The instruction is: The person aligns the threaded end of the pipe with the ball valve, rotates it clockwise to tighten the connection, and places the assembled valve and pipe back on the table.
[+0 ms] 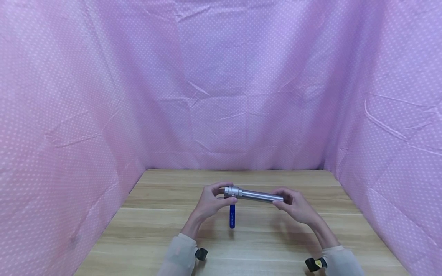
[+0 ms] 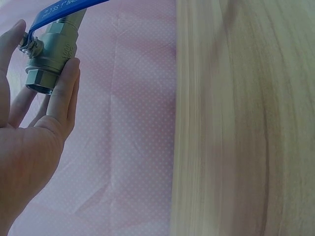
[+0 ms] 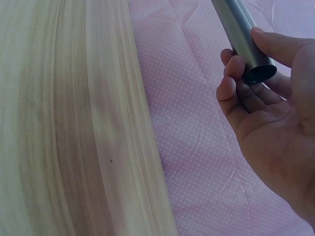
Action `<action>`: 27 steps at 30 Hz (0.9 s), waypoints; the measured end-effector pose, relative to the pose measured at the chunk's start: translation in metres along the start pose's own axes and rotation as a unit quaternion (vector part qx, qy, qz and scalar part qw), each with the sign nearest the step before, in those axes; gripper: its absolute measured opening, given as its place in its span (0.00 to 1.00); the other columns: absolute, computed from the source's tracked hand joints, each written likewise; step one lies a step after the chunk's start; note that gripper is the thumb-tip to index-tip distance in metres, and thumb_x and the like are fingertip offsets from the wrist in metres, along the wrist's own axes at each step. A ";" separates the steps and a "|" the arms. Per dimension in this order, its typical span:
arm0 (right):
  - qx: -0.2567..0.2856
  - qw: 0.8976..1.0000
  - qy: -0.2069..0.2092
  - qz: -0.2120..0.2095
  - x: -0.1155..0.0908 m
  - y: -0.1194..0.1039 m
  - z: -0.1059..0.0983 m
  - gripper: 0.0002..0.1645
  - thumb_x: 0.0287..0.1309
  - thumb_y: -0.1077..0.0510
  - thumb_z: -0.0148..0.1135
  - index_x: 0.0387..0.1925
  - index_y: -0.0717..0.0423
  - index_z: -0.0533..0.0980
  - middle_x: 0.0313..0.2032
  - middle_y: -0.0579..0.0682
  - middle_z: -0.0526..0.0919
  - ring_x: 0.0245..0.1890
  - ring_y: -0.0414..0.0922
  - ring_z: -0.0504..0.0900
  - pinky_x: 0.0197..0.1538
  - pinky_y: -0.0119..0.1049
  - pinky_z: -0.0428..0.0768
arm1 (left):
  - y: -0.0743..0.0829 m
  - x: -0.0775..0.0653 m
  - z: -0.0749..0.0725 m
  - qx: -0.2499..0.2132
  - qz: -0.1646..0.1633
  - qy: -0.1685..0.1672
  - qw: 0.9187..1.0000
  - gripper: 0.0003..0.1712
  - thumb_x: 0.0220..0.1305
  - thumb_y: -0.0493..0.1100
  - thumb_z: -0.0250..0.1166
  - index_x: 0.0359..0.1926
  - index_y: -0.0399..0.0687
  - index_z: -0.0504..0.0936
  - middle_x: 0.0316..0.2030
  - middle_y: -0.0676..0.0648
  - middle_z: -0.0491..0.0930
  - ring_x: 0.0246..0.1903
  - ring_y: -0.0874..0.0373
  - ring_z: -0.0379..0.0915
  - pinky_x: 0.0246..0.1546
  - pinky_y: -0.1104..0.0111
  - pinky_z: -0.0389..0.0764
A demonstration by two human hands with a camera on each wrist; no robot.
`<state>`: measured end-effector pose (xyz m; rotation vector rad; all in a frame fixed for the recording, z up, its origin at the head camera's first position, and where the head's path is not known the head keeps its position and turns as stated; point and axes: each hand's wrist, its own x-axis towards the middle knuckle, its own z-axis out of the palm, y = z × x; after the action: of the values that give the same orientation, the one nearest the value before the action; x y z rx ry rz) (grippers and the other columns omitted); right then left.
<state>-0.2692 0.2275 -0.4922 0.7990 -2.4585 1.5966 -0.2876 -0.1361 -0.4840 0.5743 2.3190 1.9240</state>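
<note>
My left hand (image 1: 211,201) grips a metal ball valve (image 1: 233,191), thumb on the near side and fingers on the far side. The valve's blue lever handle (image 1: 232,217) points toward me. A steel pipe (image 1: 260,196) runs rightward from the valve, its left end meeting the valve's right end. Around the pipe's free end, my right hand (image 1: 297,207) has its thumb and fingers. In the left wrist view the valve (image 2: 53,51) shows its hexagonal open end near the palm. The pipe's hollow end (image 3: 260,73) faces the palm in the right wrist view.
Both hands are over a light wooden table (image 1: 165,191). Pink cloth with white dots (image 1: 221,96) hangs behind the table and along both sides. Dark wrist devices sit at the left cuff (image 1: 201,254) and right cuff (image 1: 315,264).
</note>
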 end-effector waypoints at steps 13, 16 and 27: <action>0.000 1.000 -0.022 -0.021 0.002 0.002 -0.002 0.11 0.78 0.66 0.67 0.57 0.61 0.85 0.34 0.55 0.86 0.31 0.31 0.80 0.32 0.31 0.81 | -0.002 0.001 -0.001 -0.002 0.004 0.000 1.000 0.34 0.65 0.47 0.85 0.71 0.57 0.87 0.62 0.44 0.88 0.57 0.51 0.86 0.53 0.65 0.92; 0.008 0.999 -0.022 -0.027 0.002 0.001 -0.002 0.11 0.78 0.67 0.67 0.57 0.63 0.84 0.34 0.52 0.86 0.31 0.31 0.80 0.31 0.31 0.81 | -0.001 0.000 -0.001 -0.008 0.001 -0.004 1.000 0.34 0.65 0.47 0.85 0.71 0.57 0.87 0.62 0.44 0.87 0.58 0.49 0.86 0.53 0.65 0.92; 0.013 1.000 -0.010 -0.013 -0.001 0.001 -0.003 0.11 0.79 0.65 0.67 0.57 0.62 0.85 0.33 0.40 0.84 0.30 0.31 0.79 0.31 0.30 0.80 | 0.000 0.000 0.000 -0.017 -0.003 -0.012 1.000 0.34 0.64 0.47 0.86 0.70 0.60 0.87 0.62 0.42 0.88 0.61 0.43 0.85 0.54 0.64 0.93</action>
<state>-0.2692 0.2303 -0.4920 0.8523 -2.4356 1.6216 -0.2872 -0.1364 -0.4838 0.5827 2.2667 1.9391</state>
